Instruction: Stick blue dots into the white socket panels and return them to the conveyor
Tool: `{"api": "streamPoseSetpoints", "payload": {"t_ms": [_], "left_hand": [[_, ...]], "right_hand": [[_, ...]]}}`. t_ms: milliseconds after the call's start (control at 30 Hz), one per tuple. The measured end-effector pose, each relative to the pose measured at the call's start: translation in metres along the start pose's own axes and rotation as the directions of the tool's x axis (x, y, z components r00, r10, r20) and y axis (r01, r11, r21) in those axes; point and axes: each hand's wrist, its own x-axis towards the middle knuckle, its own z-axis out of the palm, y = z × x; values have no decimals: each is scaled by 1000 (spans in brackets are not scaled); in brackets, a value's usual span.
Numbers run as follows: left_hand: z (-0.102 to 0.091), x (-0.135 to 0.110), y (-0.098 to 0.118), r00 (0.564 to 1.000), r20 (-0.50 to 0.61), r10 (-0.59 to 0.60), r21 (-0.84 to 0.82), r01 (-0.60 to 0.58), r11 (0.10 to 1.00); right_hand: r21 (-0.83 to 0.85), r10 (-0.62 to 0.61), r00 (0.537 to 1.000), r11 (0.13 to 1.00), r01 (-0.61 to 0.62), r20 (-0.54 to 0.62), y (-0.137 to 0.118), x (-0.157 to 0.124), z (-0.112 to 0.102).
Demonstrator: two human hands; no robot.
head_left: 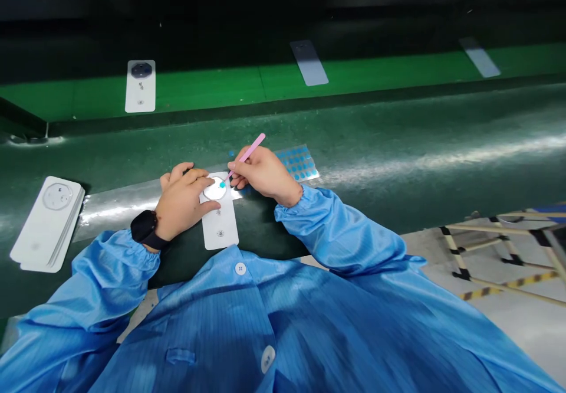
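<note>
A white rounded panel (220, 225) with a round silvery area lies on the bench before me. My left hand (183, 199) rests on the panel's left side, fingers stretched out and apart, thumb along its face. Pink tweezers (253, 146) are pinched in my right hand (263, 173). Their tip meets a small blue dot (222, 185) on the round area; whether the tip grips it or only presses it I cannot tell. Beside and partly behind my right hand lies a clear sheet of blue dots (298, 163).
At the left stands a stack of white panels (46, 222). Beyond the bench edge, a green belt (194, 89) carries a white panel (140, 95) and two greyish panels, one (309, 64) near the middle. A loose blue dot (231, 153) lies beyond my right hand. A pipe frame (490, 248) stands at right.
</note>
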Motion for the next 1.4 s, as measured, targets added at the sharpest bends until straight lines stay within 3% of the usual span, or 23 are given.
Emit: {"api": "streamPoseSetpoints", "payload": {"t_ms": [300, 1400], "left_hand": [[3, -3, -1, 998, -31, 51, 18, -50, 999], [3, -5, -1, 994, -26, 104, 46, -102, 994]], "right_hand": [[-136, -31, 999, 990, 32, 13, 8, 1, 2], [-246, -90, 996, 965, 87, -1, 15, 4, 4]]}}
